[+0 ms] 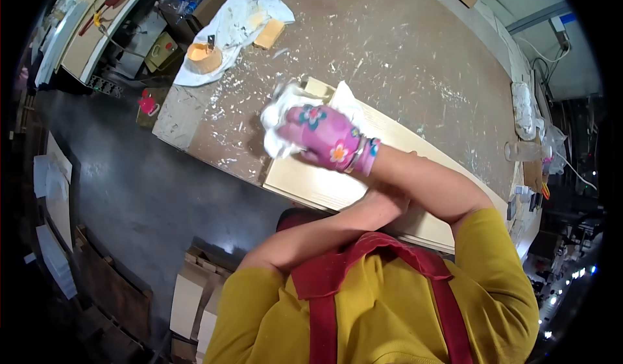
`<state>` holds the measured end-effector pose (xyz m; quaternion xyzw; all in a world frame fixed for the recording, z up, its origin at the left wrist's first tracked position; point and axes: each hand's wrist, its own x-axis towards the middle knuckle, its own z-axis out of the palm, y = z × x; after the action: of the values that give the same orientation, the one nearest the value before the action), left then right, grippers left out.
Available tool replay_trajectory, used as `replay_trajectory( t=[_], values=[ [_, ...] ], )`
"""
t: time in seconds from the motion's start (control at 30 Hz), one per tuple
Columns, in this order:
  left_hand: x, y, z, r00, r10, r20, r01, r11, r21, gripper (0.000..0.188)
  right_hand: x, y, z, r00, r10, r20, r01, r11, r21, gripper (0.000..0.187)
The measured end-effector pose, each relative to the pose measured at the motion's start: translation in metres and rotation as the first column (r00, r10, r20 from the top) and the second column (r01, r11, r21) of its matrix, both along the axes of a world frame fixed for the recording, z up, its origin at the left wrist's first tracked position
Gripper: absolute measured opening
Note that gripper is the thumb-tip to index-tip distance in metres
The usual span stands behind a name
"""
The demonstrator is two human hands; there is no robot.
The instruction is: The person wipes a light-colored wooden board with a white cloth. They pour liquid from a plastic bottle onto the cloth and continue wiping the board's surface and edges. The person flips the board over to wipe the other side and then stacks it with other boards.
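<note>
My right hand point(321, 137), in a pink flowered glove, is closed on a crumpled white cloth point(280, 121). It presses the cloth over the left end of a pale wooden board point(311, 182), and the cloth's edge is smeared by motion. Another fold of white cloth stands up just beyond the knuckles. My left hand point(392, 197) reaches across beneath my right forearm, over the board. That forearm hides most of it, so its fingers do not show.
The scuffed brown worktable point(389, 46) carries white specks. At its far left, a small tub of orange-tan paste point(204, 58) and a yellowish block point(269, 34) sit on a white cloth. A clear jar point(519, 150) lies at the right edge. Stacked boxes point(195, 292) stand below left.
</note>
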<state>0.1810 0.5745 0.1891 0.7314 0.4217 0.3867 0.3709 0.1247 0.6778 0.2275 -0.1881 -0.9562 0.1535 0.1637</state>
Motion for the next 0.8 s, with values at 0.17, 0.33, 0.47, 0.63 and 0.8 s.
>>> replay_trajectory(
  t=[0.17,0.33,0.47,0.63,0.8],
  values=[
    [-0.005,-0.001,0.011,0.974,0.041,-0.223,0.039,0.939,0.342,0.045,0.046,0.092,-0.014,0.893,-0.43,0.134,0.443,0.789,-0.425,0.034],
    [0.005,-0.01,-0.025,0.985,-0.064,-0.163,0.1,0.969,0.224,0.046,0.035,0.031,0.017,0.991,-0.11,0.083,0.123,0.975,-0.184,0.029],
    [0.003,-0.008,-0.022,0.977,-0.097,-0.192,0.123,0.984,0.128,0.05,-0.025,-0.014,-0.024,0.989,0.15,0.01,-0.15,0.988,-0.026,0.033],
    [0.002,-0.014,-0.009,0.913,0.084,-0.399,0.061,0.94,0.337,0.055,-0.021,0.071,-0.003,0.967,-0.235,0.098,0.247,0.959,-0.14,0.027],
    [0.0,-0.003,0.014,0.803,-0.039,-0.595,0.236,0.937,0.257,0.06,0.11,0.062,0.014,0.761,-0.647,-0.05,0.586,0.718,-0.375,0.034]
  ],
)
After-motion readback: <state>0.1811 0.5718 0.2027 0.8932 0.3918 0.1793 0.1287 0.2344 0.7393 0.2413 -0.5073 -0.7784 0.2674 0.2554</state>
